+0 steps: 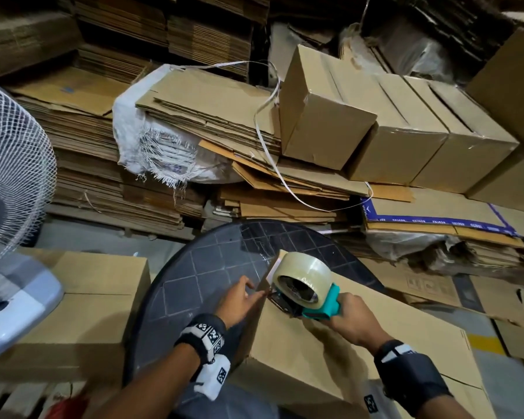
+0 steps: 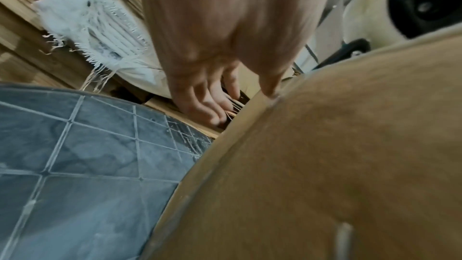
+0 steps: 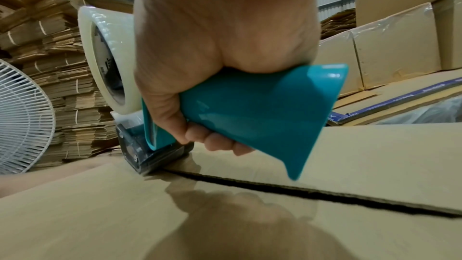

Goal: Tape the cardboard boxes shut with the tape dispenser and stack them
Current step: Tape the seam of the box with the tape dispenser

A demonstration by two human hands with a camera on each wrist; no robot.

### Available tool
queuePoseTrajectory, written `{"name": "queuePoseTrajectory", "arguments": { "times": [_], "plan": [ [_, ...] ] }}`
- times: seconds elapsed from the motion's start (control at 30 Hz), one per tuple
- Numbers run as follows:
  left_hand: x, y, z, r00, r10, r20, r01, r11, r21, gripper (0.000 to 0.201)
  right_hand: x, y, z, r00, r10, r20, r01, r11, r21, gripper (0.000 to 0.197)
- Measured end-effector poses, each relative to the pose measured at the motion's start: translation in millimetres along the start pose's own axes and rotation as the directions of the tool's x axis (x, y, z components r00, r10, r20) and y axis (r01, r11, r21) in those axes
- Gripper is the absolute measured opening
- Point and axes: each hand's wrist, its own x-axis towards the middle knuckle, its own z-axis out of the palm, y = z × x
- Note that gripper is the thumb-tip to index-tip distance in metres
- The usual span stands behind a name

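Right hand (image 1: 350,317) gripped the tape dispenser (image 1: 307,290) at the far end of the box (image 1: 339,352) on the table (image 1: 194,285) | open seam ran back toward the wrist | left hand (image 1: 239,300), fingers loosely extended, thumb on the box edge | tape end indistinct

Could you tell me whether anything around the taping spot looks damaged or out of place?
Yes: the white woven sack around the flat cardboard bundle is torn, its frayed threads hanging loose, and a white strap trails free. The box being taped overhangs the round table.
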Motion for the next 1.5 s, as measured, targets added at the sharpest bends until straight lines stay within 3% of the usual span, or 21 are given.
{"name": "queuePoseTrajectory", "arguments": {
  "times": [0.1, 0.17, 0.3, 0.47, 0.57, 0.73, 0.87, 1.07, 1.13, 1.17, 1.2, 1.23, 1.27, 1.33, 1.4, 1.5],
  "plan": [
    [-10.5, 6.3, 4.2, 0.951, 0.152, -0.269, -0.137, 0.988, 0.073, 0.017, 2.0, -1.4, -2.8, 1.0, -0.023, 0.005, 0.023, 0.999, -0.037, 0.024],
    [-15.8, 9.5, 13.1, 0.924, 0.186, -0.333, -0.21, 0.977, -0.039, 0.015, 2.9, -1.7, -4.4, 1.0, -0.028, 0.013, 0.029, 0.998, -0.054, 0.026],
    [-27.9, 2.7, 33.8, 0.957, 0.1, -0.271, -0.184, 0.935, -0.303, 0.019, 7.0, 5.7, -2.9, 0.999, -0.023, 0.027, 0.024, 0.999, -0.026, 0.033],
    [-40.4, -7.5, 40.2, 0.997, 0.073, 0.008, -0.064, 0.91, -0.409, 0.053, 8.8, 9.8, -2.6, 0.998, -0.043, 0.043, 0.043, 0.999, -0.01, 0.029],
    [-47.3, 3.4, 34.0, 0.996, 0.024, 0.089, 0.018, 0.894, -0.448, 0.051, 10.3, 9.0, -3.9, 0.996, -0.073, 0.056, 0.075, 0.996, -0.037, 0.027],
    [-50.4, 14.8, 33.7, 0.998, -0.015, 0.062, 0.045, 0.858, -0.512, 0.046, 19.9, 14.4, -5.8, 0.991, -0.12, 0.063, 0.124, 0.99, -0.071, 0.031],
    [-48.8, 7.2, 38.1, 0.996, -0.088, -0.001, 0.073, 0.825, -0.561, 0.042, 16.0, 23.7, -9.6, 0.982, -0.165, 0.093, 0.172, 0.983, -0.065, 0.021],
    [-51.1, 21.0, 37.0, 0.994, -0.109, -0.005, 0.088, 0.83, -0.551, 0.043, -17.1, 89.2, -33.7, 0.98, -0.14, 0.139, 0.147, 0.988, -0.037, 0.02],
    [-55.1, 28.1, 36.3, 0.995, -0.095, 0.032, 0.098, 0.861, -0.499, 0.038, -24.1, 108.9, -33.4, 0.983, -0.138, 0.121, 0.139, 0.99, -0.001, 0.025],
    [-58.9, 32.4, 35.0, 0.997, -0.075, 0.03, 0.08, 0.922, -0.379, 0.04, -23.6, 114.5, -31.4, 0.985, -0.136, 0.108, 0.137, 0.991, -0.001, 0.03],
    [-62.8, 36.2, 32.8, 0.999, -0.043, 0.033, 0.048, 0.984, -0.171, 0.044, -21.9, 116.6, -29.7, 0.985, -0.146, 0.094, 0.147, 0.989, -0.005, 0.034],
    [-64.8, 39.4, 31.4, 1.0, 0.001, 0.006, -0.001, 0.989, 0.147, 0.05, -19.7, 116.1, -29.7, 0.984, -0.156, 0.084, 0.158, 0.987, -0.021, 0.035],
    [-64.6, 40.6, 31.6, 0.995, 0.087, -0.042, -0.06, 0.896, 0.44, 0.055, -15.8, 116.7, -29.1, 0.983, -0.17, 0.075, 0.173, 0.984, -0.037, 0.034],
    [-65.7, 50.4, 36.4, 0.96, 0.279, 0.014, -0.2, 0.65, 0.733, 0.061, -10.9, 116.0, -30.2, 0.979, -0.191, 0.064, 0.196, 0.978, -0.073, 0.036],
    [-63.3, 55.7, 44.8, 0.955, 0.263, 0.137, -0.256, 0.495, 0.83, 0.072, -8.7, 117.0, -29.5, 0.975, -0.214, 0.062, 0.219, 0.97, -0.105, 0.042],
    [-57.1, 56.7, 50.6, 0.975, 0.141, 0.172, -0.217, 0.436, 0.873, 0.093, -9.2, 119.3, -28.0, 0.976, -0.204, 0.073, 0.212, 0.97, -0.118, 0.038]
  ]
}}
